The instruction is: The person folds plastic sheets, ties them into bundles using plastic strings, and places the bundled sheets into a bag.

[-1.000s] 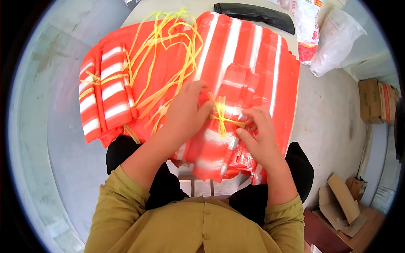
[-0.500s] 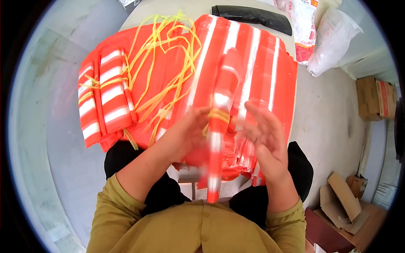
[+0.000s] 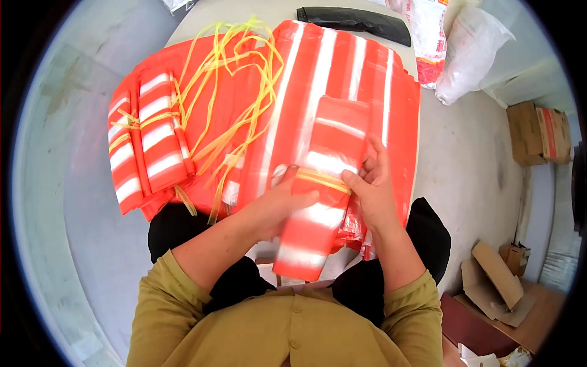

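Observation:
A red-and-white striped plastic bundle point(image 3: 313, 214), banded round its middle with yellow tape point(image 3: 324, 179), is held at a tilt near the table's front edge. My left hand point(image 3: 282, 205) grips its left side, fingers partly hidden behind it. On the right side my right hand point(image 3: 374, 191) holds it, with the thumb by the yellow band. Beneath the bundle lies a broad stack of red sheets with white stripes point(image 3: 310, 79). Loose yellow strips point(image 3: 244, 116) lie across red plastic to the left, beside tied striped bundles point(image 3: 160, 125).
A black roll point(image 3: 354, 24) lies at the far edge of the pale table point(image 3: 208, 17). White sacks point(image 3: 474, 55) stand beyond its right corner. Cardboard boxes point(image 3: 527, 134) stand at the right, and an opened carton point(image 3: 492, 284) is at the lower right.
The bundle has turned from its narrow edge to show its broad face. Both hands, which were apart beside it, have closed on it. The whole view has shifted slightly.

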`<state>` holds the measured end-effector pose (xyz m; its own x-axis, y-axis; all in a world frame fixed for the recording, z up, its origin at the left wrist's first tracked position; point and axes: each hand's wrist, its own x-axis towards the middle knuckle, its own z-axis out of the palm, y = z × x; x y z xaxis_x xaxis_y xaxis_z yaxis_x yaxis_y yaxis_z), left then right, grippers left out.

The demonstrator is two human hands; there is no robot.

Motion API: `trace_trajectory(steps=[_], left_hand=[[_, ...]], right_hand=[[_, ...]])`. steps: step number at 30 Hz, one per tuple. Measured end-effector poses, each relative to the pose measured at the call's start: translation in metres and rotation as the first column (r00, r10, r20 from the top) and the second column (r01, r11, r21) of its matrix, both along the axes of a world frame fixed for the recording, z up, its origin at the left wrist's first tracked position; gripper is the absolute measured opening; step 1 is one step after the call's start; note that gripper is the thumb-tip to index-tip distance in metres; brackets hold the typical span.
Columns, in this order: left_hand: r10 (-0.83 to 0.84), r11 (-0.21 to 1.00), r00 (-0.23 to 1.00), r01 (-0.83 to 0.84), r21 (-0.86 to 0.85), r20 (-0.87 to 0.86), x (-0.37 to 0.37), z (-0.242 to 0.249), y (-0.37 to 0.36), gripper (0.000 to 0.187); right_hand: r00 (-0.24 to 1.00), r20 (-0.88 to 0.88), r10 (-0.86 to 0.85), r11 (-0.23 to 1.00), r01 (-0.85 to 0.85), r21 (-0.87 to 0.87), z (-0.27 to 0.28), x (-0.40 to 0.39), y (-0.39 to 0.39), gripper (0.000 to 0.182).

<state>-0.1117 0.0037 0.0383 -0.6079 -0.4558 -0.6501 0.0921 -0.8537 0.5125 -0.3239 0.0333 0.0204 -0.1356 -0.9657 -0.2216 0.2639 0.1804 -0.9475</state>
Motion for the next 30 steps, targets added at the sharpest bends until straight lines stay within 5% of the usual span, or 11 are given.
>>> trace_trajectory(steps=[4, 5, 7, 10, 14, 19, 22, 25, 30], left_hand=[[-0.111, 0.973, 0.988, 0.13, -0.189, 0.109, -0.003, -0.039, 0.008, 0.054], [-0.08, 0.95, 0.992, 0.105, -0.296, 0.095, -0.003, -0.051, 0.012, 0.06], [-0.131, 0.945, 0.975, 0.177, -0.273, 0.179, -0.003, -0.051, 0.011, 0.062], [-0.144, 0.914, 0.958, 0.225, -0.337, 0.249, -0.006, -0.048, 0.011, 0.065], [-0.066, 0.807, 0.948, 0.234, -0.541, 0.312, -0.003, -0.077, 0.02, 0.066], [-0.157, 0.817, 0.927, 0.315, -0.483, 0.34, -0.001, -0.066, 0.015, 0.054], [-0.146, 0.82, 0.941, 0.287, -0.495, 0.304, -0.001, -0.063, 0.016, 0.053], [-0.126, 0.811, 0.937, 0.286, -0.51, 0.325, -0.002, -0.054, 0.015, 0.052], [-0.135, 0.85, 0.961, 0.238, -0.469, 0.242, -0.003, -0.066, 0.017, 0.053]], right_hand=[[0.972, -0.185, -0.142, 0.978, 0.109, -0.177, -0.009, -0.011, -0.004, 0.071], [0.852, -0.49, -0.182, 0.96, 0.048, -0.275, -0.007, -0.016, -0.004, 0.065], [0.354, -0.884, -0.305, 0.913, -0.156, -0.377, 0.003, -0.026, -0.004, 0.052], [0.412, -0.909, -0.067, 0.807, -0.513, -0.292, 0.009, -0.024, -0.011, 0.033], [0.37, -0.926, -0.073, 0.812, -0.517, -0.27, -0.002, -0.005, -0.014, 0.029], [0.299, -0.953, -0.056, 0.812, -0.541, -0.217, -0.01, -0.003, -0.025, 0.037], [0.11, -0.994, 0.0, 0.809, -0.585, -0.065, -0.006, -0.007, -0.028, 0.047], [0.076, -0.993, 0.095, 0.825, -0.564, 0.036, -0.008, -0.016, -0.04, 0.053], [0.104, -0.992, 0.075, 0.974, -0.22, 0.05, -0.019, -0.031, -0.06, 0.055]])
